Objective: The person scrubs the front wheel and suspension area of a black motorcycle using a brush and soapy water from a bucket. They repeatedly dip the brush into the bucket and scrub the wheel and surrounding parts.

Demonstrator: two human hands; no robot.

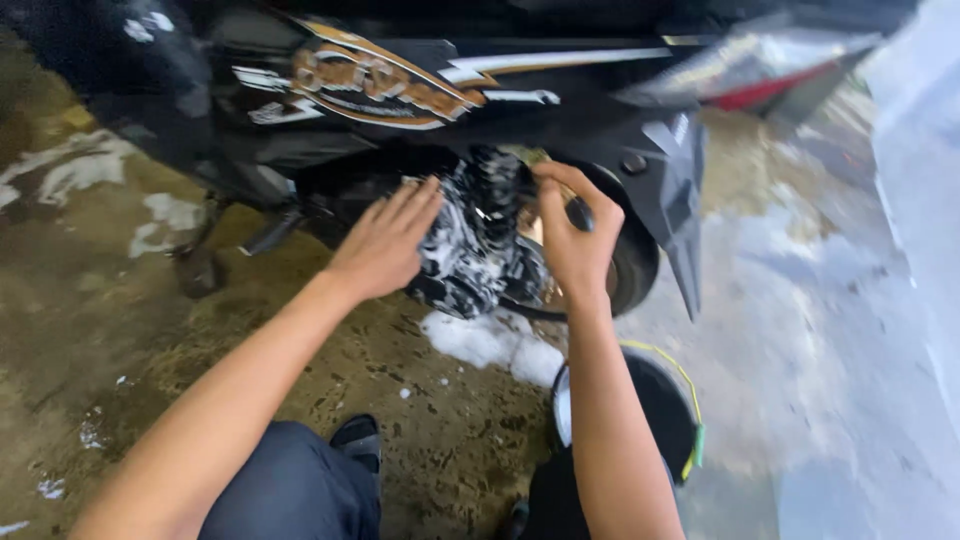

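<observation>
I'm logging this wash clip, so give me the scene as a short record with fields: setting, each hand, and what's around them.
setting: wet, muddy concrete floor beside a black scooter with orange and white decals
left hand: left hand spread flat on the soapy engine casing
right hand: right hand closed round a dark handle, probably a brush; its head is hidden
foam: white suds on the floor below the engine
bucket: dark bucket with a yellow-green rim by the right forearm
wheel: rear tyre behind the right hand
</observation>
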